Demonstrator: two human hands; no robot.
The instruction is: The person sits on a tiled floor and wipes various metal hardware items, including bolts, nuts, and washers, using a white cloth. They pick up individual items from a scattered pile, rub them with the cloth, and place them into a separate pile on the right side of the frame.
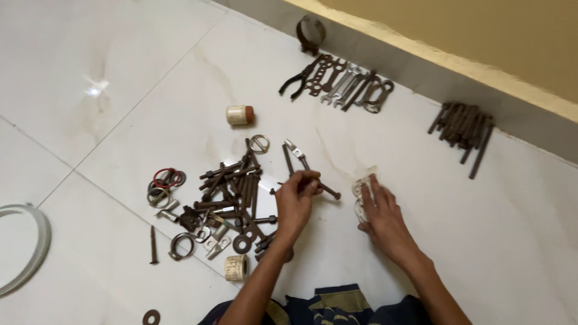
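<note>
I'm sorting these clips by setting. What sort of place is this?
Probably a room in a home or small workshop: the person works on a white tiled floor beside a yellow wall, with rusty bolts and wrenches laid out on the tiles.

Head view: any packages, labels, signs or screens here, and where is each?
No signs or screens.
Tape roll: front of the bolt pile, near the left forearm; whitish ring with a marked paper wrap.
Small spool: beyond the pile; cream cylinder with a reddish-brown end.
No markings readable.
</note>
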